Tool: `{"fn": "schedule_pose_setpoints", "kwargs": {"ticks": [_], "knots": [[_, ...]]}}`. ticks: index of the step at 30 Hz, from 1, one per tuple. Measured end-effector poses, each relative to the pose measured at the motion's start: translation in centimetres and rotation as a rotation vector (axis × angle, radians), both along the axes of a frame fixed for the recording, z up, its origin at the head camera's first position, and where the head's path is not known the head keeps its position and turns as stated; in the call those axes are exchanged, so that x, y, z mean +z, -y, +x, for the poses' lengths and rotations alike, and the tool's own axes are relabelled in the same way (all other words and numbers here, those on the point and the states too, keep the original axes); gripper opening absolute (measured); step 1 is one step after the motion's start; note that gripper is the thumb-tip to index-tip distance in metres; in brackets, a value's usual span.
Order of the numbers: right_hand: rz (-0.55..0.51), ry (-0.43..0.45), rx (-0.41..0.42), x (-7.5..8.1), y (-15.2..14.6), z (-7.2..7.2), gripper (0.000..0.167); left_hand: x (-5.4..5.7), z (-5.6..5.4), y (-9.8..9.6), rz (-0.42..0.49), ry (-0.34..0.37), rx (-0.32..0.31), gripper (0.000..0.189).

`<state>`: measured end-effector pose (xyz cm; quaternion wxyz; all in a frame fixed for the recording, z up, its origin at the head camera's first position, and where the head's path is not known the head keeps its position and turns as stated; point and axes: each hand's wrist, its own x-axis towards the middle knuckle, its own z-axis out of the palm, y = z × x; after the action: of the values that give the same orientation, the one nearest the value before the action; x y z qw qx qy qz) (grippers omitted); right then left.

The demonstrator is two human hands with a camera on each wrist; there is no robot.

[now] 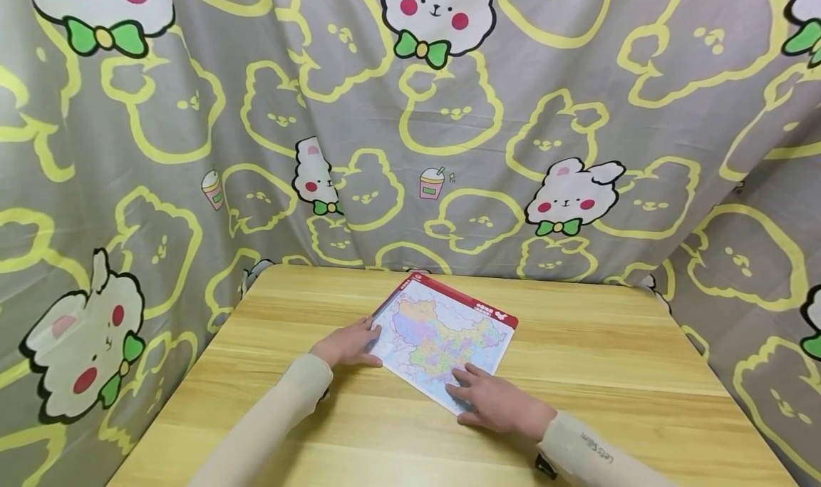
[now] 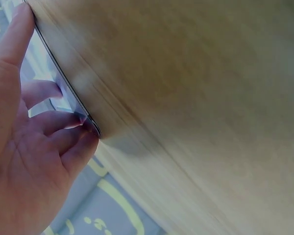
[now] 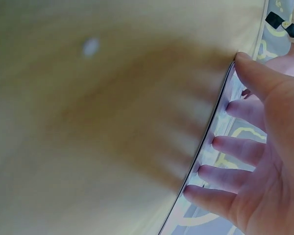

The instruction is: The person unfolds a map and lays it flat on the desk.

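Note:
A thin map board [image 1: 442, 334] lies turned at an angle on the wooden table, showing a map of China in pastel colours under a red header band. At its left corner my left hand [image 1: 349, 343] touches the edge, thumb apart from the other fingers. My right hand [image 1: 500, 401] rests with spread fingers on the lower right part of the map. In the left wrist view, fingertips [image 2: 90, 129] meet the board's dark thin edge. Fairly straight fingers [image 3: 235, 147] touch the glossy face in the right wrist view, with the thumb at the edge.
The light wooden table [image 1: 609, 373] extends around the board on all sides. A grey curtain [image 1: 365, 123] with yellow outlines and white rabbits hangs behind the table and along both sides. Each wrist carries a dark strap under a pale sleeve [image 1: 269, 408].

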<state>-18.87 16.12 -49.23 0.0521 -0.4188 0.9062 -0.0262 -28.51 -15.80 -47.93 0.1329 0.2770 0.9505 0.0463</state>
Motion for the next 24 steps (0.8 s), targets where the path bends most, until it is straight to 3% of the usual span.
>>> {"fn": "schedule_pose_setpoints", "kwargs": {"ticks": [16, 24], "knots": [[-0.026, -0.029, -0.038, -0.1, -2.2, 0.0, 0.050, -0.4, 1.4, -0.1, 0.016, -0.058, -0.052, 0.068], [-0.050, -0.047, -0.051, 0.0, -3.2, -0.3, 0.048, -0.3, 1.9, -0.5, 0.005, -0.048, -0.071, 0.068]]}}
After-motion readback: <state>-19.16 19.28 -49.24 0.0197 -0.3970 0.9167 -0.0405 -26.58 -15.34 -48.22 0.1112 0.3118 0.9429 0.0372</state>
